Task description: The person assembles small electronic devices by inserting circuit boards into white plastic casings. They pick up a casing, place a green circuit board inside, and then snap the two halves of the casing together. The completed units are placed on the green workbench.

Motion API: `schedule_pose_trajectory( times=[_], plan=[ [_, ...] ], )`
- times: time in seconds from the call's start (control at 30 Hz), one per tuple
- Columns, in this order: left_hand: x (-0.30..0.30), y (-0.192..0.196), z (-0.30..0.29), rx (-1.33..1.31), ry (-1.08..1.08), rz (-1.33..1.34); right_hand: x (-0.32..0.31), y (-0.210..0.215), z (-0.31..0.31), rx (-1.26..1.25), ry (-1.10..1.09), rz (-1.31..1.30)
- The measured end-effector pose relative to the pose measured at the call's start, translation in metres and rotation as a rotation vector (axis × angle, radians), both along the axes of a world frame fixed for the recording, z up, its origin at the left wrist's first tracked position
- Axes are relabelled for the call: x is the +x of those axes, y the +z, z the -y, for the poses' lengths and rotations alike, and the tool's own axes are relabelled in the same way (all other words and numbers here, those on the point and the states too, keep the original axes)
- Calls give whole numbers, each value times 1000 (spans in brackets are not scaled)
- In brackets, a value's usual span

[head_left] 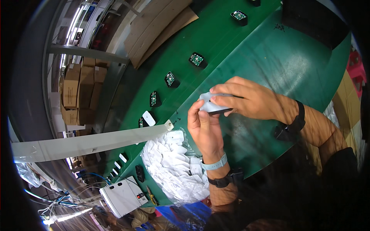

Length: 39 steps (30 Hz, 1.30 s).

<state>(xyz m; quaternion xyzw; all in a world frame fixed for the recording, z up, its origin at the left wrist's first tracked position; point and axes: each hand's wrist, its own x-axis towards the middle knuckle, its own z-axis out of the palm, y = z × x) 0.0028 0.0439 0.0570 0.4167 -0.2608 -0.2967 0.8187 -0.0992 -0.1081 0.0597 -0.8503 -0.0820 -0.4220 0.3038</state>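
Both my hands meet above the green table (246, 150), closed on one small device with a white plastic cover (210, 104) and a black housing (220, 112) below it. My left hand (205, 129) grips it from the near left side, thumb and fingertips on its edge. From the right, my right hand (246, 99) wraps round it, its fingertips on the white cover. Whether the cover is seated on the housing I cannot tell. Close to my left wrist lies a plastic bag heaped with white covers (171, 165).
Along the green strip beyond stand several black housings with green circuit boards (196, 59). A pale metal bar (96, 143) juts in from the left. Small screws (279, 27) lie by a black bin (316, 23). A white box (121, 196) and yellow-handled pliers (152, 197) sit at lower left.
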Motion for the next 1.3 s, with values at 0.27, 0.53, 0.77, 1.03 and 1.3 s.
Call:
schedule_pose_trajectory(
  times=[0.27, 0.53, 0.77, 1.03, 1.3],
  plan=[
    [-5, 9, 11, 28, 121, 293, 0, -7, 0, 310, 109, 33],
    [-3, 10, 9, 12, 88, 378, -3, 8, -9, 1278, 525, -320],
    [-2, 3, 7, 158, 206, 395, -1, -1, -6, 924, 219, -117],
    [-6, 5, 9, 168, 264, 378, -1, 3, -7, 963, 201, -151],
    [-5, -2, 8, 75, 257, 358, -8, 8, -6, 786, 167, -134]
  ],
)
